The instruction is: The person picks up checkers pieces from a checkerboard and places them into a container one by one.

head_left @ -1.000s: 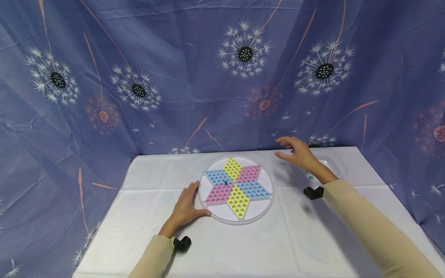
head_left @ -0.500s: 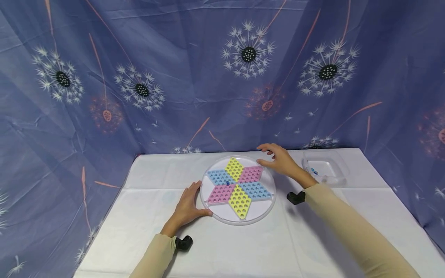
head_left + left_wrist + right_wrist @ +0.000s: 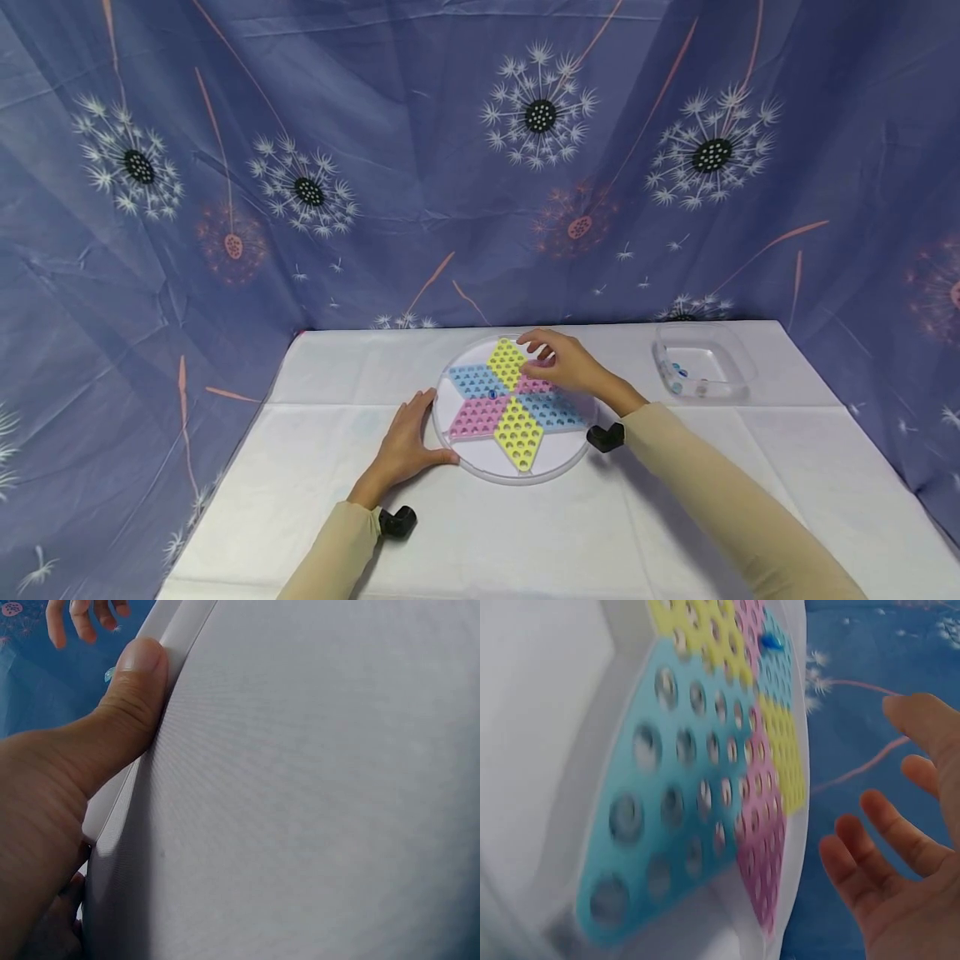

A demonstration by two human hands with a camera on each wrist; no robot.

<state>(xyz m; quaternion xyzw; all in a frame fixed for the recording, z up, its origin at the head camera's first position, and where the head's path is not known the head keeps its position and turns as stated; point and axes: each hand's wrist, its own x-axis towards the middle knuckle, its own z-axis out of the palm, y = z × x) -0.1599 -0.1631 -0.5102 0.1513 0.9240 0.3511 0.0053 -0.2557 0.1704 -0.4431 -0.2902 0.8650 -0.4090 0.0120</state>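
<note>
A round white Chinese checkers board (image 3: 480, 457) with a star of yellow, pink and blue holed sections lies on the table. One blue marble (image 3: 492, 394) sits in a hole near the star's middle. My left hand (image 3: 402, 442) is spread against the board's left rim; its thumb (image 3: 124, 709) lies straight along the edge in the left wrist view. Over the board's upper right part hovers my right hand (image 3: 566, 364), fingers loosely bent, thumb and forefinger apart. In the right wrist view nothing shows between those fingers, and the marble (image 3: 771, 642) sits on the board away from them.
A clear plastic box (image 3: 738, 379) with several marbles (image 3: 678, 372) stands at the back right. White cloth (image 3: 525, 542) covers the table. Behind its far edge hangs a blue curtain (image 3: 420, 167) with dandelion print.
My right hand has moved left from beside the clear box to above the board, uncovering the box. My left hand stays at the rim, and the marble on the board has not moved.
</note>
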